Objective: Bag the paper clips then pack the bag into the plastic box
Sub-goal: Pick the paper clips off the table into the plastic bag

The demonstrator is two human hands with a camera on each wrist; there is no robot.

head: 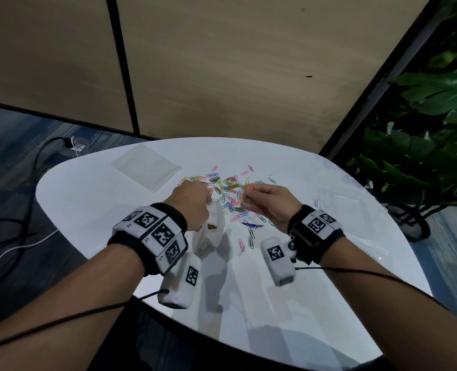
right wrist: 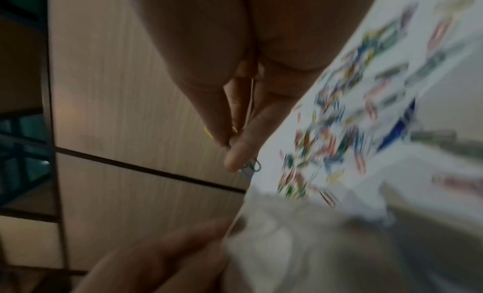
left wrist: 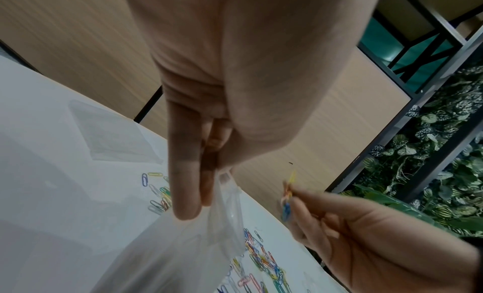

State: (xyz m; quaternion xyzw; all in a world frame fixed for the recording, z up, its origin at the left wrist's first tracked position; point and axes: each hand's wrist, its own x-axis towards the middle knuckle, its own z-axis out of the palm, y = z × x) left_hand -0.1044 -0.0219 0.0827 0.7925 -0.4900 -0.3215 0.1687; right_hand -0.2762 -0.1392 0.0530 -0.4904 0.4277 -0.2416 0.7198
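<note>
1. Left hand pinched the mouth of the clear bag, thumb and fingers curled on its upper edge, bag hanging down to the white desk.
2. Right hand raised just beside the bag mouth, fingertips clamped on a small bunch of coloured clips.
3. Loose paper clips scattered over the desk beyond and between both hands; only a few seemingly bagged, so judged early in the task.
4. Best done with the bag mouth pulled wide and upright, the bunch brought right over the opening before letting go; clips likely to snag together or catch the film lip.
5. Flat stack of spare bags lay well apart at far left; clear plastic box, faint, to the right near the desk's rounded edge.
6. Open desk surface near the body and to the left; stray clips at right sat close to the rim, so sweeping inward judged safer.
</note>
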